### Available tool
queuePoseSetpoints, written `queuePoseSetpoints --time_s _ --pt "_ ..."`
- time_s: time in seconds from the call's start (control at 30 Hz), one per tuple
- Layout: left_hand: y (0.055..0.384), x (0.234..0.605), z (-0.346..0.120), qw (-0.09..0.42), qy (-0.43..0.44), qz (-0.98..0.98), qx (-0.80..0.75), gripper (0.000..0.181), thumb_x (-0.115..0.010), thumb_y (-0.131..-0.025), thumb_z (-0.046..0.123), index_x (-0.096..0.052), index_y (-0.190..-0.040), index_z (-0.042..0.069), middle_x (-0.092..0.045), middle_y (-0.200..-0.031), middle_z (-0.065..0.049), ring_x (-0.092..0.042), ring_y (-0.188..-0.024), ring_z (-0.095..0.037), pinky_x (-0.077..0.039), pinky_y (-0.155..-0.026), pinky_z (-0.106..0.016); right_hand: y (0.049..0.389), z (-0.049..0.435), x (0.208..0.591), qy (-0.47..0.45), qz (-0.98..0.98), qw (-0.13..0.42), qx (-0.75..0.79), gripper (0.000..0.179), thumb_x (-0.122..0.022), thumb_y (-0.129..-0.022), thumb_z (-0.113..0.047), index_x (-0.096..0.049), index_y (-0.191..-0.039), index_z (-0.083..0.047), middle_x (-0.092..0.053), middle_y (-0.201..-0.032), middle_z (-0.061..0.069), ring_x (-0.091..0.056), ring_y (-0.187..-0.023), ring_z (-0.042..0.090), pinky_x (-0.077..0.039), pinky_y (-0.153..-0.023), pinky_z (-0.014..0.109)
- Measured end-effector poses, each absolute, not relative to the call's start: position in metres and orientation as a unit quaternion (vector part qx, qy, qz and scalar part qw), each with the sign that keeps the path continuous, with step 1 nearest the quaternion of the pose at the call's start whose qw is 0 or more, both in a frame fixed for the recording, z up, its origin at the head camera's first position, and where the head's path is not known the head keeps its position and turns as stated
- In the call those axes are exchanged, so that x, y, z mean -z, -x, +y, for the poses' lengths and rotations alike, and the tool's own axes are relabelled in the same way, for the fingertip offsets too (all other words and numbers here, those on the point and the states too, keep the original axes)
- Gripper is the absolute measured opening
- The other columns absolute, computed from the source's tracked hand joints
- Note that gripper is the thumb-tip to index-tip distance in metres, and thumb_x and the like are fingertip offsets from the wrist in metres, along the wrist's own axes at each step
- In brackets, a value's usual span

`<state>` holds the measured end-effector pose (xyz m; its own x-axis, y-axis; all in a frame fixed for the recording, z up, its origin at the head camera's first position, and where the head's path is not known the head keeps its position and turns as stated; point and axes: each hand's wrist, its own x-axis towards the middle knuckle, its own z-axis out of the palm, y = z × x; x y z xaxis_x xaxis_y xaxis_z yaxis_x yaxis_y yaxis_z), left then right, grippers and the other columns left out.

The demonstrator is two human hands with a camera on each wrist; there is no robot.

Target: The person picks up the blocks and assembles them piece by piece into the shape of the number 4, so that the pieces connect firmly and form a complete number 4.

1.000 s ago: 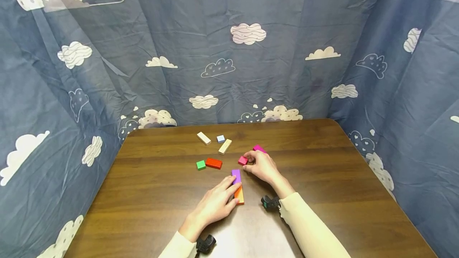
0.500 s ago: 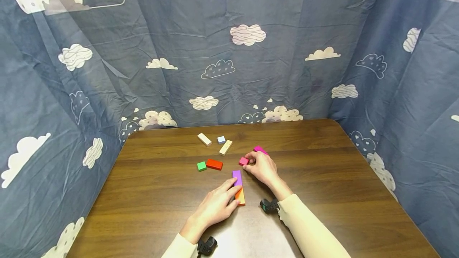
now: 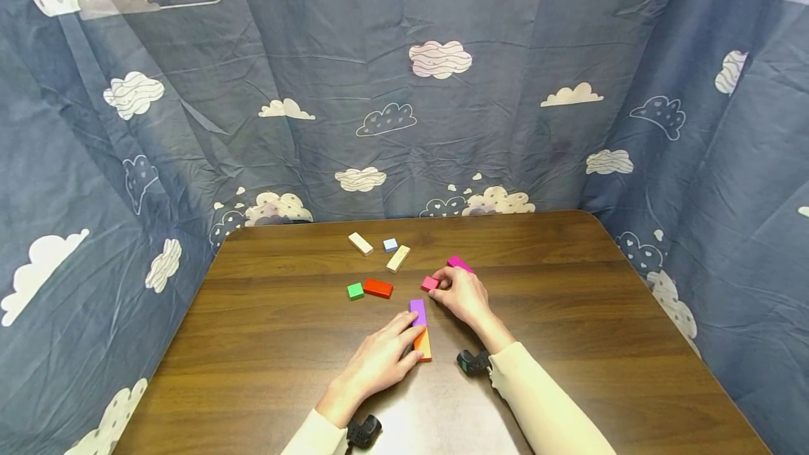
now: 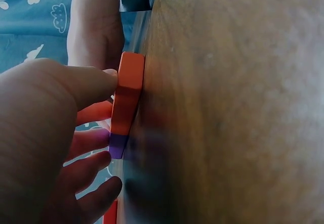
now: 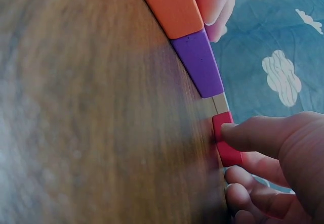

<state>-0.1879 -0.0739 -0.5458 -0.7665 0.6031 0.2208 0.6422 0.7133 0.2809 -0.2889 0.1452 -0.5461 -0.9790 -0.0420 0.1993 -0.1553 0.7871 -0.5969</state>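
My left hand (image 3: 378, 360) lies over an orange block (image 3: 424, 351) and a purple block (image 3: 418, 306), which sit end to end in a line on the wooden table. In the left wrist view the thumb touches the orange block and the loosely stretched fingers reach along the purple one. With thumb and fingers my right hand (image 3: 464, 295) pinches a small pinkish-red block (image 3: 429, 284) low at the table, just beyond the purple block's far end. The right wrist view shows a gap between the purple and pinkish-red blocks. A magenta block (image 3: 459, 263) lies behind the right hand, partly hidden.
Left of the hands, a green block (image 3: 355, 291) lies beside a red block (image 3: 378, 288). Farther back are two cream blocks, one at the left (image 3: 360, 244) and one nearer (image 3: 398, 259), plus a pale blue block (image 3: 390, 245). A cloud-patterned curtain (image 3: 354, 76) hangs behind the table.
Both hands and all the blocks keep nearly the same places. Only the head view shifts very slightly.
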Motion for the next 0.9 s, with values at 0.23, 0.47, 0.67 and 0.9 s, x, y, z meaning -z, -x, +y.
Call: queuePoseSetpoints --time_s 0.23,0.47,0.67,0.9 --pt "0.1876 0.5451 -0.0746 0.048 0.337 -0.925 0.167 0.049 -0.060 -0.100 0.040 -0.058 -0.144 0.018 -0.044 -0.155 -0.005 -0.039 -0.143 -0.025 -0.045 -0.106 -0.045 0.2887 0.1465 0.5464 -0.051 -0.940 0.085 -0.326 0.027 -0.087 -0.074 -0.030 -0.076 -0.098 -0.023 -0.067 -0.080 -0.009 -0.060 -0.074 0.011 -0.047 -0.067 0.038" --pt "0.1877 0.5448 -0.0745 0.047 0.334 -0.927 0.163 0.049 -0.060 -0.100 0.041 -0.058 -0.144 0.019 -0.044 -0.155 -0.004 -0.039 -0.143 -0.023 -0.046 -0.104 -0.046 0.2896 0.1472 0.5448 -0.052 -0.941 0.074 -0.325 0.026 -0.086 -0.075 -0.030 -0.076 -0.098 -0.024 -0.068 -0.081 -0.009 -0.059 -0.074 0.011 -0.047 -0.068 0.038" --pt "0.1869 0.5438 -0.0742 0.048 0.334 -0.927 0.165 0.049 -0.060 -0.100 0.040 -0.058 -0.144 0.018 -0.044 -0.155 -0.005 -0.039 -0.143 -0.025 -0.047 -0.103 -0.047 0.2902 0.1478 0.5442 -0.058 -0.943 0.077 -0.319 0.024 -0.086 -0.073 -0.029 -0.076 -0.094 -0.024 -0.067 -0.079 -0.011 -0.060 -0.073 0.010 -0.047 -0.065 0.037" --pt "0.1865 0.5422 -0.0742 0.046 0.335 -0.927 0.164 0.049 -0.060 -0.101 0.040 -0.058 -0.144 0.018 -0.044 -0.155 -0.005 -0.039 -0.143 -0.025 -0.046 -0.104 -0.047 0.2910 0.1505 0.5419 -0.062 -0.940 0.071 -0.329 0.022 -0.085 -0.073 -0.025 -0.077 -0.094 -0.023 -0.066 -0.073 -0.013 -0.060 -0.070 0.009 -0.046 -0.063 0.035"
